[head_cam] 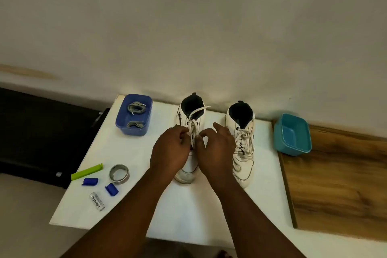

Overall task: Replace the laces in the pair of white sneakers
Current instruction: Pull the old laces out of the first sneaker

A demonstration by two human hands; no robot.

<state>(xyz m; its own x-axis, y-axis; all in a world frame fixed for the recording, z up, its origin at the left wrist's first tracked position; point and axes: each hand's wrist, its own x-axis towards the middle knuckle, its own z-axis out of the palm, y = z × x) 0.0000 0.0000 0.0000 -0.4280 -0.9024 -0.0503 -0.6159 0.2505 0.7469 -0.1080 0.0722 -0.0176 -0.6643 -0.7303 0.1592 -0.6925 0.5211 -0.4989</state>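
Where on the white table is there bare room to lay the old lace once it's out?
Bare white table lies in front of both sneakers, right of the battery. The teal tub is empty too. The near-left corner is crowded: green clip, tape roll.

Two white high-top sneakers stand upright, toes at 6 o'clock: left sneaker with loosened white lace, right sneaker fully laced.

Home room, plain wall, white table
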